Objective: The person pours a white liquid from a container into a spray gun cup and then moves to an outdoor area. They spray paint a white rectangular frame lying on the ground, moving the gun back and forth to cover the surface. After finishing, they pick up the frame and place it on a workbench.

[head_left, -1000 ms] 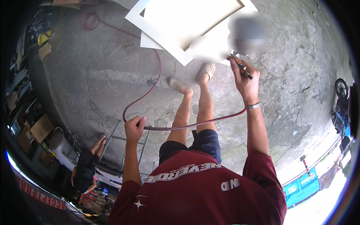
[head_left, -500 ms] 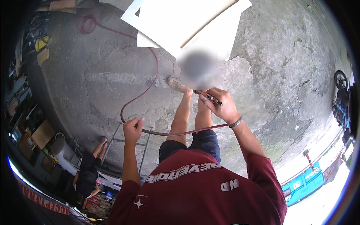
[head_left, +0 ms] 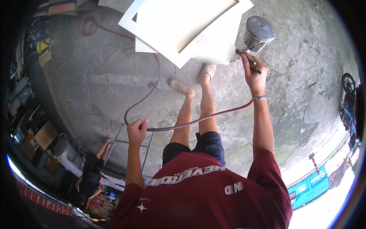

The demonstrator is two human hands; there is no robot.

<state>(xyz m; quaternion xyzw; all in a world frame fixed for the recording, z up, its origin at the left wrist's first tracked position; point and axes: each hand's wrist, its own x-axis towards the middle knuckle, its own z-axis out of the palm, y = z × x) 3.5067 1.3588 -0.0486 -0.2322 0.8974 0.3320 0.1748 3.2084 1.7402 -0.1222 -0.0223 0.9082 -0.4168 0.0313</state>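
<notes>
Fingers [head_left: 260, 65] of right hand [head_left: 257, 79] curled around spray gun [head_left: 257, 42], left hand's [head_left: 136, 133] closed around red hose [head_left: 164, 129]

A person's left hand [head_left: 137, 131] curls tight, thumb [head_left: 145, 123] jutting, ahead and left of the torso [head_left: 202, 194], while the right hand [head_left: 256, 78], fingers bent, is extended farther forward to its right.

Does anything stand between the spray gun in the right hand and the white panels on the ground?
Nothing visible stands between the spray gun in the right hand and the white panels. Its metal cup is to their right; the red hose hangs nearer the body.
</notes>
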